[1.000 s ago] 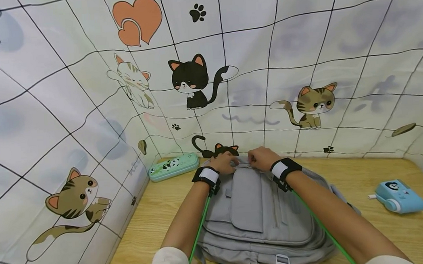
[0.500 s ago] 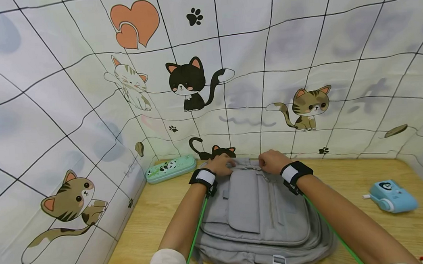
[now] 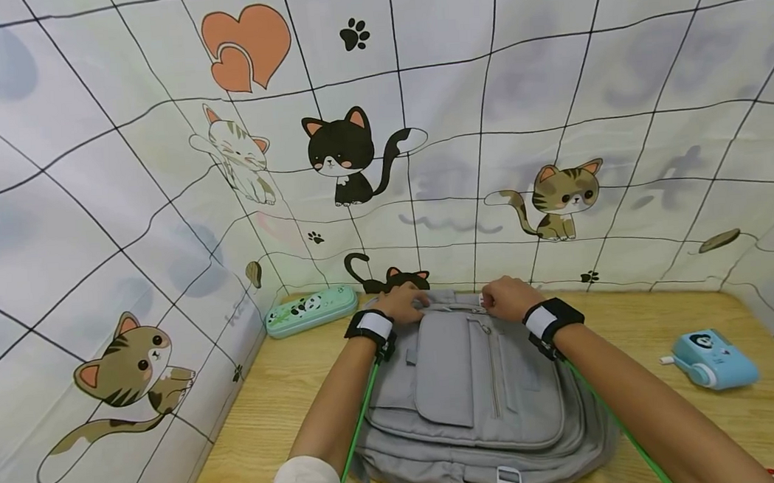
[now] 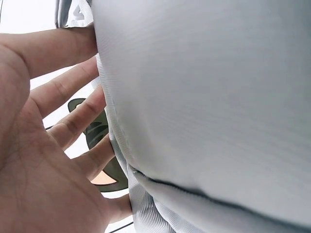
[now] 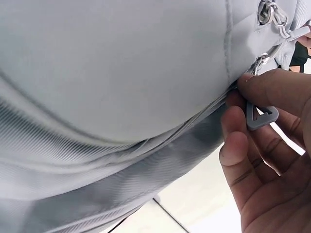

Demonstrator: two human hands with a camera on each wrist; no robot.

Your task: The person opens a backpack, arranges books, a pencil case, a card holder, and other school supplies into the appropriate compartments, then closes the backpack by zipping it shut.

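A grey backpack (image 3: 449, 385) lies on the wooden table, its front pockets facing up. My right hand (image 3: 510, 299) is at the top edge of the bag. In the right wrist view the thumb and fingers pinch a zipper pull (image 5: 262, 118) with a grey loop end, beside the zipper seam. My left hand (image 3: 400, 303) rests on the bag's top left edge. Its fingers (image 4: 73, 124) look spread and fairly straight in the left wrist view, with the tips meeting or hidden behind the fabric edge.
A green pencil case (image 3: 311, 311) with panda prints lies left of the bag, by the wall. On the right stands a blue hand-crank pencil sharpener (image 3: 716, 359). Cat-printed sheeting (image 3: 446, 120) hangs behind and left of the table (image 3: 263, 397).
My right hand has moved rightward along the top of the bag, away from the left hand, with the zipper pull. The left hand stays at the top left edge. The head view has shifted slightly.
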